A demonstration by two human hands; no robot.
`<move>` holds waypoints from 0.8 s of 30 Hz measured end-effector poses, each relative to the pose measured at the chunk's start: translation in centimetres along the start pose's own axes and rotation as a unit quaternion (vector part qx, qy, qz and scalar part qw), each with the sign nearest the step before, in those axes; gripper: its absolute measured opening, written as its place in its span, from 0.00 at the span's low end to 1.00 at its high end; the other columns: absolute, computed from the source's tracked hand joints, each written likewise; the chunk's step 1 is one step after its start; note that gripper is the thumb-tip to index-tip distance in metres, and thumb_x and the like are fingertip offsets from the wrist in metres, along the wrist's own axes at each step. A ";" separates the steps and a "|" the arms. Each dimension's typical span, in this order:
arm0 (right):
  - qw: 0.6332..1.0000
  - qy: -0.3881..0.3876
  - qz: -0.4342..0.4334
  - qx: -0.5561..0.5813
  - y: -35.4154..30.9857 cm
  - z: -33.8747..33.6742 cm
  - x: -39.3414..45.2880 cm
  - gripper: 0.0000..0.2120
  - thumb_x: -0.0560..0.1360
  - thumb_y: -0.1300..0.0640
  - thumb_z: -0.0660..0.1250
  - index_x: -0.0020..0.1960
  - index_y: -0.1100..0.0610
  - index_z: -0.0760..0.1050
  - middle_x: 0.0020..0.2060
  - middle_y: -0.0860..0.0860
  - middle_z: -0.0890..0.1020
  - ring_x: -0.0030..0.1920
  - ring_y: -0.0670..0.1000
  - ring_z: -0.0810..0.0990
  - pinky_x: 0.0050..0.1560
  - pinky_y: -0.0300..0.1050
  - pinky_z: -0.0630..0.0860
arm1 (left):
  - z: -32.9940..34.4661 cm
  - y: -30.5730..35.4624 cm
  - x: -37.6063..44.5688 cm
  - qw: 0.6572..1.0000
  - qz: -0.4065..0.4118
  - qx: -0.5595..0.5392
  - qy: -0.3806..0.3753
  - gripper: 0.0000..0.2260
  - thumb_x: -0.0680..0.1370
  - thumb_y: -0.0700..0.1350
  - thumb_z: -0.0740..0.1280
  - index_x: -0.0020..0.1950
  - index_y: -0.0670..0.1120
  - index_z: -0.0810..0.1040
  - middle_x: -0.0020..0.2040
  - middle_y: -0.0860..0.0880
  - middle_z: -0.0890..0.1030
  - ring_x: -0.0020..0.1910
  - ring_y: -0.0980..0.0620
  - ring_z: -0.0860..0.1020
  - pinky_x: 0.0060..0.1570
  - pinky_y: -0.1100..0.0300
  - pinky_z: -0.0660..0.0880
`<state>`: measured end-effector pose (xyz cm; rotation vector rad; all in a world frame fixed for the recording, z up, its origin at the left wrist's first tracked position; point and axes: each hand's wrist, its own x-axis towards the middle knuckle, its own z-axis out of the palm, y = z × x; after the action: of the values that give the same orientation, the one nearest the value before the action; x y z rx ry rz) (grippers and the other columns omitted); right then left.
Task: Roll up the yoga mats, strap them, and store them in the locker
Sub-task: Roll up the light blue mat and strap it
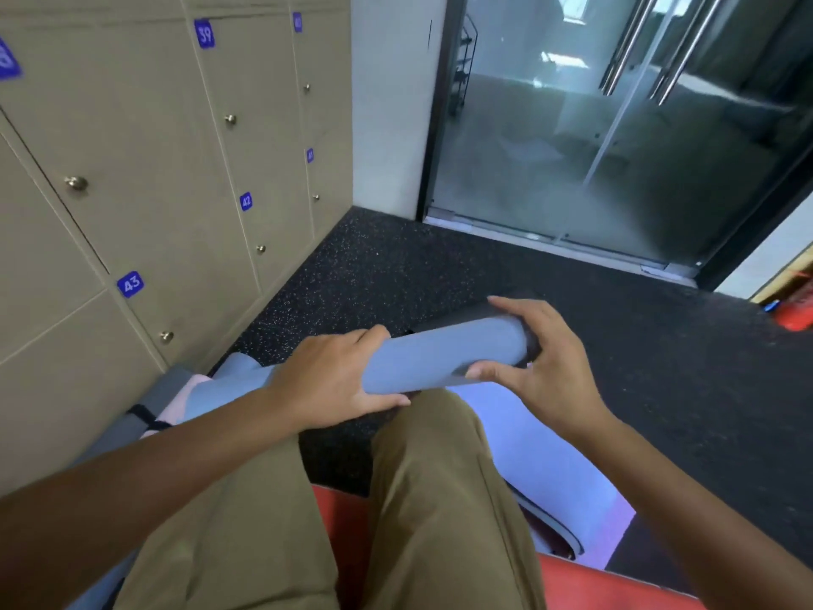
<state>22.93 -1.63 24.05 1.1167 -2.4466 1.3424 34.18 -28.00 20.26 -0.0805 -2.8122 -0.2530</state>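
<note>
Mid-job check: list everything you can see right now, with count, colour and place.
rolled mat: one, blue-grey, held across the knees
other mats: a few, grey, blue and pink, on the floor by the lockers; one with a black strap
lockers: beige doors, all closed, blue number tags, on the left
floor: black, speckled
glass door: one, dark frame, ahead on the right
red object: one, far right on the floor
red seat: one, under the person
trousers: khaki
left hand: grips the roll's left part
right hand: fingers curled round the roll's right end
</note>
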 end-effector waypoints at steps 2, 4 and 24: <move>0.999 0.022 0.009 0.043 -1.7 -1.1 1.7 0.42 0.60 0.41 0.81 0.72 0.46 0.73 0.63 0.40 0.78 0.65 0.41 0.75 0.60 0.34 0.73 | -1.4 0.5 1.2 0.999 -0.020 -0.034 0.013 0.33 0.68 0.77 0.66 0.59 0.53 0.71 0.46 0.55 0.80 0.43 0.46 0.80 0.40 0.50 0.75; 0.996 0.042 0.007 0.076 -3.6 -2.4 3.1 0.44 0.61 0.43 0.82 0.74 0.44 0.68 0.64 0.38 0.78 0.66 0.41 0.75 0.61 0.40 0.75 | -3.0 1.1 2.3 0.996 -0.043 -0.076 0.030 0.30 0.68 0.74 0.71 0.58 0.54 0.71 0.43 0.56 0.77 0.42 0.48 0.77 0.39 0.52 0.70; 0.974 -0.114 -0.197 0.002 -13.8 1.5 2.3 0.43 0.66 0.44 0.82 0.77 0.51 0.69 0.72 0.44 0.74 0.72 0.41 0.71 0.73 0.41 0.67 | -1.7 6.3 -5.6 0.815 -0.183 -0.538 0.113 0.31 0.61 0.56 0.82 0.60 0.52 0.77 0.54 0.57 0.85 0.54 0.56 0.83 0.49 0.63 0.78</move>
<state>30.77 -8.57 33.49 1.7294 -2.1936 1.1500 40.56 -22.25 21.16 0.2277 -2.0617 -1.7628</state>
